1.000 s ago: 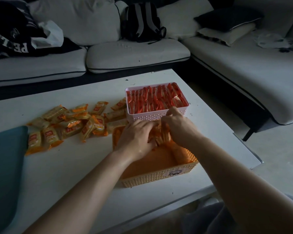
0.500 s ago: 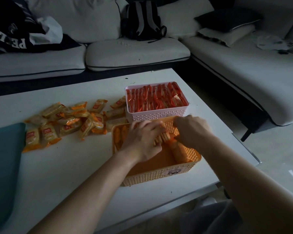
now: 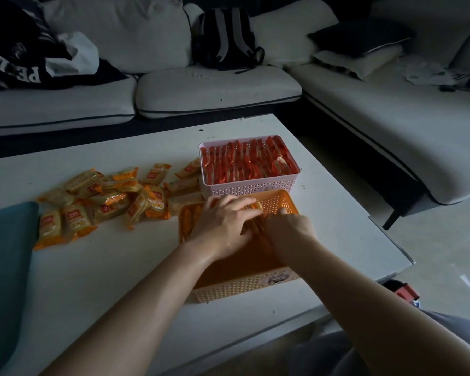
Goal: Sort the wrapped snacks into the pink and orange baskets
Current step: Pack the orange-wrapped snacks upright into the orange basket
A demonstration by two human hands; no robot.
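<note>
Both hands inside orange basket (image 3: 244, 287) near tabletop's front edge, left hand (image 3: 223, 226) fingers curled around yellow snacks (image 3: 255, 206), right hand (image 3: 288, 230) grip unclear, full pink basket (image 3: 248, 187) touching behind, loose snack pile (image 3: 106, 198) left.

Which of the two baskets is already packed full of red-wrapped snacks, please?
The pink basket, farther from the person; the orange basket under both hands shows much bare floor.

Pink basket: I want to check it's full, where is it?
In the head view the pink basket stands right of centre on the white table, directly behind the orange basket, with loose yellow snacks to its left.
</note>
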